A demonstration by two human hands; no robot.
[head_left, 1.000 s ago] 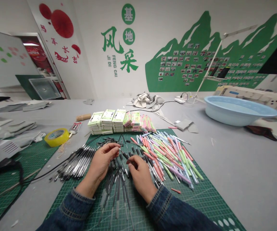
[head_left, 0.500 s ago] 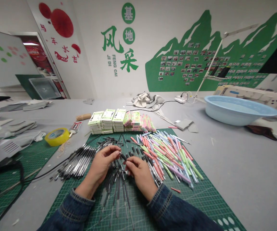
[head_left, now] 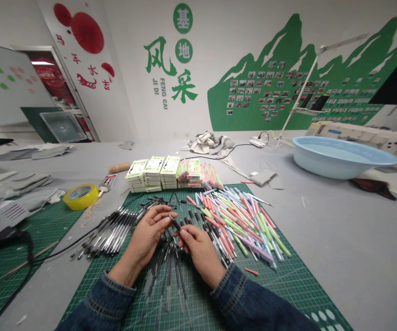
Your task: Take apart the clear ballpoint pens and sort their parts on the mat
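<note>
The left hand (head_left: 149, 232) and right hand (head_left: 196, 246) are both closed in fingertip pinches on a slim black pen part (head_left: 175, 224), one at each end, held just above the cutting mat (head_left: 274, 294); the fingers hide its exact ends. The part looks small and smooth, so a slack or off-line pinch could let it slip and drop among the similar loose black pieces (head_left: 191, 214) nearby, where it would be hard to pick out. The thin refills (head_left: 168, 271) fan out beneath the wrists, and a low forearm could sweep them askew. A right hand drifting outward might also nudge the coloured pens (head_left: 243, 220) heaped close beside it.
</note>
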